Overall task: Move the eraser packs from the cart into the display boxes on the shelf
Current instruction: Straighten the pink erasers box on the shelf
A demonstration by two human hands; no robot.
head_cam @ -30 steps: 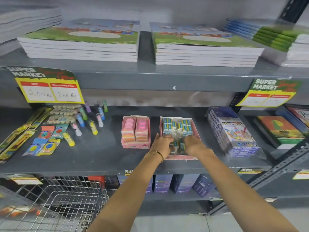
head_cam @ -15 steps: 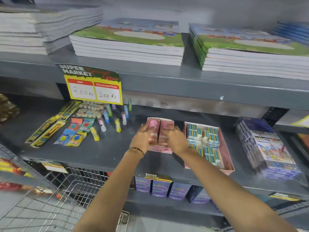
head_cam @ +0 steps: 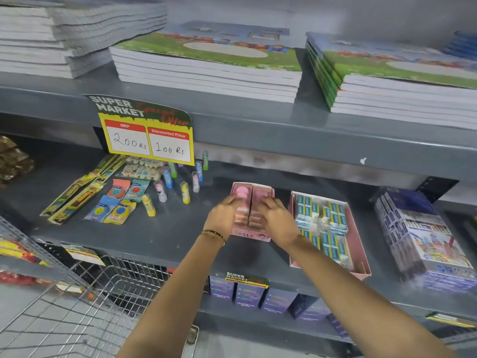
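Both hands have shifted from the blue-eraser box to the small pink one since a second ago. Grey shelf (head_cam: pixel 160 236) spans mid-frame; stacked notebooks (head_cam: pixel 206 63) lie on the tier above. Wire cart (head_cam: pixel 77 306), lower left of the frame. Right-of-centre display box (head_cam: pixel 358 254) holds blue-and-white eraser packs (head_cam: pixel 333 215). Small pink display box (head_cam: pixel 251 236), at centre, is divided in two and holds pink eraser packs (head_cam: pixel 242 192). Left hand (head_cam: pixel 223 215) and right hand (head_cam: pixel 277 219) rest on top of its contents, fingers loosely curled; whether either grips a pack cannot be told. Yellow price sign (head_cam: pixel 147 135), upper left.
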